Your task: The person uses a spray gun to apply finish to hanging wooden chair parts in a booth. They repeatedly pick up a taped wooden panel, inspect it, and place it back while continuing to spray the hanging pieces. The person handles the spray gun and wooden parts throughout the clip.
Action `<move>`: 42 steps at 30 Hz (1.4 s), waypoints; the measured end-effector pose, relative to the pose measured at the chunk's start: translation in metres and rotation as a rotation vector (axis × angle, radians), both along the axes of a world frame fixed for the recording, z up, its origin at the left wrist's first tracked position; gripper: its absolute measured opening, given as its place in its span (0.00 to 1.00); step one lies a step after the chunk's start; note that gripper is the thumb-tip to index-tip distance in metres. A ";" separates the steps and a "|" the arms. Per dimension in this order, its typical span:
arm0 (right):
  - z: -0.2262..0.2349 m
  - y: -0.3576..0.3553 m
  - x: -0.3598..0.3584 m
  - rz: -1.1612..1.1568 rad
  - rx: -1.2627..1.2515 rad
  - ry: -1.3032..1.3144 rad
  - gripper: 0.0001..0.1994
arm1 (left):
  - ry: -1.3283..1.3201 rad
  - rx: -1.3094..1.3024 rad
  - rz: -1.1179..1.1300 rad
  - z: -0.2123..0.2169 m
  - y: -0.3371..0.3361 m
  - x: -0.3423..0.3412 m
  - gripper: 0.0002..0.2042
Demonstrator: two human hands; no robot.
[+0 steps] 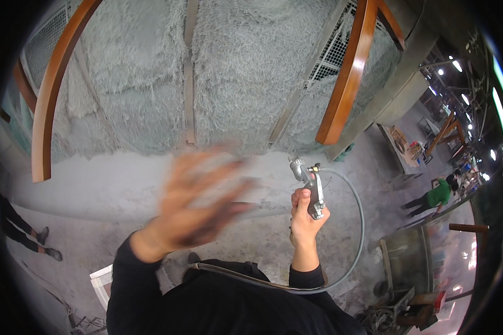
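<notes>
My right hand (306,222) is wrapped round the handle of a metal spray gun (316,194), its nozzle end pointing up toward the far wall. A grey hose (361,218) joins the gun near its top, loops out to the right and runs back along my waist. My left hand (204,195) is raised in front of me, smeared by motion. Its fingers look spread, with dark patches on them, and nothing shows in its grip. Curved, glossy brown wooden pieces hang ahead: one at the left (53,95), another at the right (349,78).
A fuzzy, grey-white filter wall (240,84) with metal strips stands ahead. The floor (117,178) is dusty. A person's legs (25,226) show at the far left; a person in green (439,195) stands by workbenches at the right. Equipment (397,312) sits at the lower right.
</notes>
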State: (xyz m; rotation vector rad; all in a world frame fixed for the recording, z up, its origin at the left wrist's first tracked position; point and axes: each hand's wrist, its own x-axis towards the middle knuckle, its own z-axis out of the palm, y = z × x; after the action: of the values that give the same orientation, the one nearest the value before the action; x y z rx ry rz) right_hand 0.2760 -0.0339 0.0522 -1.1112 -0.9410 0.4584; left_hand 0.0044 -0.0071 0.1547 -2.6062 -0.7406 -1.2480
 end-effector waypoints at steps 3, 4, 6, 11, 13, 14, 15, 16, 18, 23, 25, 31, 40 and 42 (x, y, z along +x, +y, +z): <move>0.000 0.006 0.005 -0.003 -0.003 -0.005 0.15 | -0.488 0.424 0.536 0.023 -0.019 -0.116 0.16; -0.002 0.006 0.007 0.001 -0.008 -0.005 0.15 | -0.453 0.431 0.768 0.043 -0.032 -0.162 0.16; -0.008 0.007 0.012 0.026 -0.048 -0.014 0.18 | -0.303 0.455 0.991 0.080 -0.026 -0.236 0.18; -0.019 0.005 0.011 -0.033 -0.077 -0.016 0.20 | -0.666 -0.634 0.700 0.105 0.054 -0.309 0.34; -0.013 0.001 0.008 -0.092 -0.085 0.008 0.20 | -0.752 -0.967 0.257 0.103 0.070 -0.304 0.43; -0.006 -0.003 0.008 -0.124 -0.043 0.006 0.22 | -0.695 -0.968 0.277 0.106 0.072 -0.298 0.44; 0.004 -0.006 0.007 -0.159 0.003 0.005 0.24 | -0.711 -0.921 0.316 0.105 0.074 -0.288 0.43; 0.016 -0.012 0.005 -0.198 0.096 -0.023 0.29 | -0.750 -0.922 0.248 0.111 0.072 -0.278 0.42; 0.046 -0.023 0.001 -0.246 0.293 -0.042 0.41 | -0.813 -0.909 0.104 0.121 0.069 -0.255 0.40; 0.136 -0.007 -0.016 -0.114 0.599 -0.119 0.65 | -0.951 -0.934 -0.041 0.147 0.071 -0.212 0.34; 0.159 0.006 -0.031 -0.120 0.634 -0.157 0.60 | -0.995 -0.963 -0.134 0.153 0.074 -0.209 0.31; 0.173 0.009 -0.076 -0.185 0.606 -0.533 0.53 | -1.015 -0.947 -0.163 0.162 0.080 -0.232 0.29; 0.160 0.023 -0.101 -0.061 0.553 -0.587 0.41 | -1.033 -0.955 -0.179 0.160 0.086 -0.257 0.30; 0.160 0.030 -0.103 -0.111 0.519 -0.552 0.40 | -1.032 -0.965 -0.170 0.161 0.085 -0.260 0.30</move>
State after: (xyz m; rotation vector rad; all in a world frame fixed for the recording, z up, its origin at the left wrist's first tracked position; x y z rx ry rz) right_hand 0.1733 -0.0042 0.2120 -0.8099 -1.3735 -0.2013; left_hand -0.2561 0.0779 0.3160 -2.4262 -1.6042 -2.9351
